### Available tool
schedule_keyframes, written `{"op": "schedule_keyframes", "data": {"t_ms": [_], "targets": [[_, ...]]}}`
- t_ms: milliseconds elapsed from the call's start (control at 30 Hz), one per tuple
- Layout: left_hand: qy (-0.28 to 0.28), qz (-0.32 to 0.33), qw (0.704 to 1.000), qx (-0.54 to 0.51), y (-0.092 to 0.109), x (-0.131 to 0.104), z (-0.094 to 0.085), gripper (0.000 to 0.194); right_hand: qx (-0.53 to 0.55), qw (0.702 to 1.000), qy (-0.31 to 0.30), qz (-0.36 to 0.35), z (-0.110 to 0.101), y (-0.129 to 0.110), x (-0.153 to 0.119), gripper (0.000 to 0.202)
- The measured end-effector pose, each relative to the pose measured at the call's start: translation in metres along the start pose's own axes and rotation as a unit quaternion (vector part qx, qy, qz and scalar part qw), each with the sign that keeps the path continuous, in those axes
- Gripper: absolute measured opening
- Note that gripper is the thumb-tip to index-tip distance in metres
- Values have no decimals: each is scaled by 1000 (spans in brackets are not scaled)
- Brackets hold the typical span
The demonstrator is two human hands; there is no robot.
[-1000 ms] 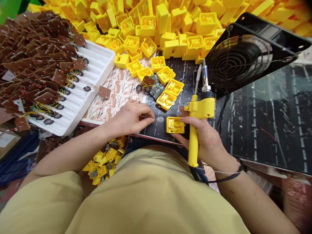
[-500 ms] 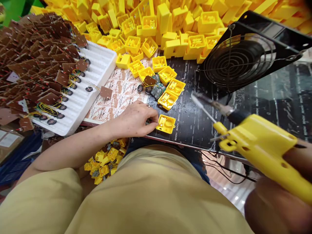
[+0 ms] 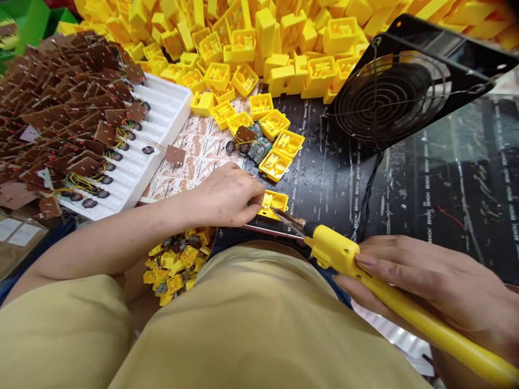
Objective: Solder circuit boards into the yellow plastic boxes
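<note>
At far left, brown circuit boards (image 3: 77, 108) lie heaped on a ribbed white foam tray (image 3: 168, 105). The left hand (image 3: 231, 197) has thumb and fingertips drawn narrowly together at the left edge of a yellow casing (image 3: 280, 200); whether they grip it cannot be told. The casing lies hollow side up near the front edge of the black bench (image 3: 324, 178): shallow, glossy, with moulded ridges at left, a round perforated grille at right and a small side lug. A yellow soldering iron (image 3: 399, 302) points its tip over the casing, contact unclear, its handle held in the right hand (image 3: 438, 281).
</note>
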State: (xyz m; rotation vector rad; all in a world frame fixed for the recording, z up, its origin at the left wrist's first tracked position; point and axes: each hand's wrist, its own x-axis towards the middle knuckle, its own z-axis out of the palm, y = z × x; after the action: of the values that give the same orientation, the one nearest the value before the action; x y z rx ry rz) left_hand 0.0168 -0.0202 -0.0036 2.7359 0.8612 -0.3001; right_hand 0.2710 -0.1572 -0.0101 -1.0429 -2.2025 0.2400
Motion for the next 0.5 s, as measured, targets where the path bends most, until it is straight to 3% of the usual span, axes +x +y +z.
{"op": "schedule_keyframes", "data": {"t_ms": [67, 433, 500], "targets": [[-5, -2, 1000, 5, 0, 0, -1, 18, -13, 1000, -7, 8, 1, -3, 1, 7], [-19, -20, 1000, 16, 4, 5, -4, 18, -27, 994, -50, -98, -8, 1, 23, 15], [-30, -29, 999, 26, 6, 6, -7, 19, -26, 997, -28, -61, -10, 2, 15, 19]]}}
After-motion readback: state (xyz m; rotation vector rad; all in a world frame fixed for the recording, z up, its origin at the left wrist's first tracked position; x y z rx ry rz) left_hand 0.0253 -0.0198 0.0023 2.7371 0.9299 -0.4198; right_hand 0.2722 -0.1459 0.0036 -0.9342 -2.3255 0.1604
